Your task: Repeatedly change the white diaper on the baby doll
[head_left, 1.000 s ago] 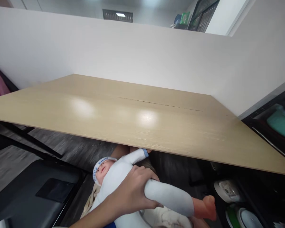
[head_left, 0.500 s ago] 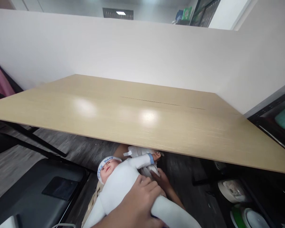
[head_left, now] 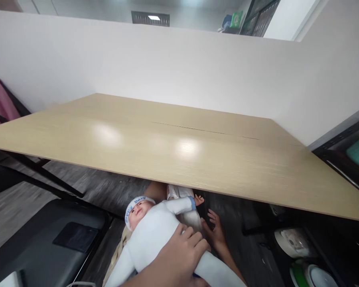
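A baby doll (head_left: 151,233) in a white suit and a white cap with blue letters lies across my lap, below the near edge of the wooden table (head_left: 173,147). My left hand (head_left: 179,257) is closed round the doll's middle, above one white leg (head_left: 218,273). My right hand (head_left: 214,233) is just right of the doll with its fingers spread, beside a white cloth (head_left: 185,207) under the doll's raised arm. The doll's small hand (head_left: 199,199) sticks out near the table edge.
A white partition wall (head_left: 167,67) stands behind the table. A dark chair or case (head_left: 56,239) sits on the grey floor at lower left. Black shelving (head_left: 347,159) at the right holds a teal thing, with white and green containers (head_left: 302,259) low down.
The doll has been drawn nearer and lower, and its legs have left the view. My right hand has come out from under the doll and spread its fingers.
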